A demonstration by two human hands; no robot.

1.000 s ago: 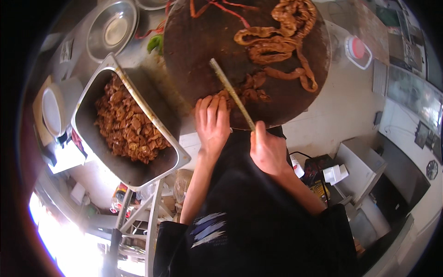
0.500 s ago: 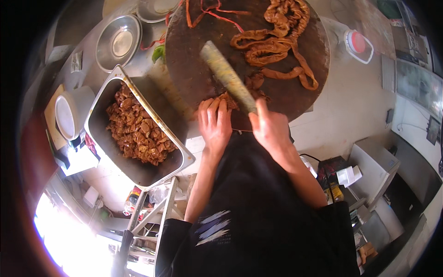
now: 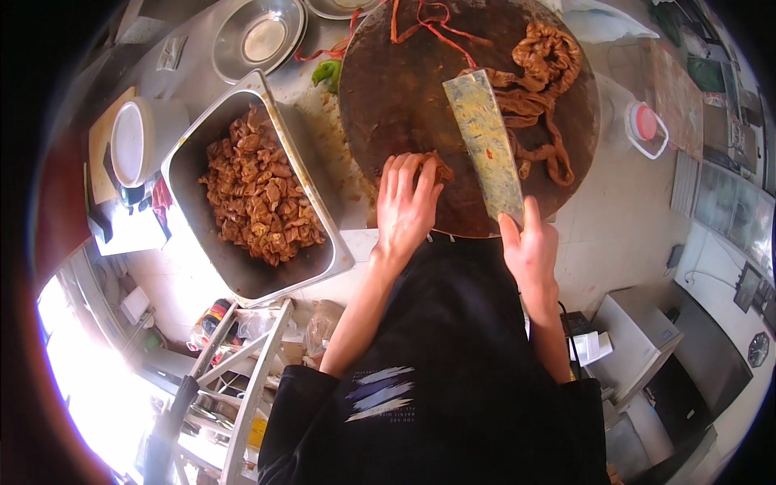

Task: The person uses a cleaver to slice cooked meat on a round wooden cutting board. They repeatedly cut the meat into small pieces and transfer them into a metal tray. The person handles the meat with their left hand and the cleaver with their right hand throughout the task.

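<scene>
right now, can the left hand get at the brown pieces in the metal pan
Probably yes: the metal pan is open on top and stands to the left of the left hand, so the brown pieces look reachable from above. The cleaver is out of that path, in the right hand.

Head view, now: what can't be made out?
Head view:
Handle of the cleaver: hidden in the right hand.
Brown piece: partly under the left hand.
Long brown strip: partly behind the cleaver.
Smaller-showing metal bowl: cut off by top edge.
</scene>
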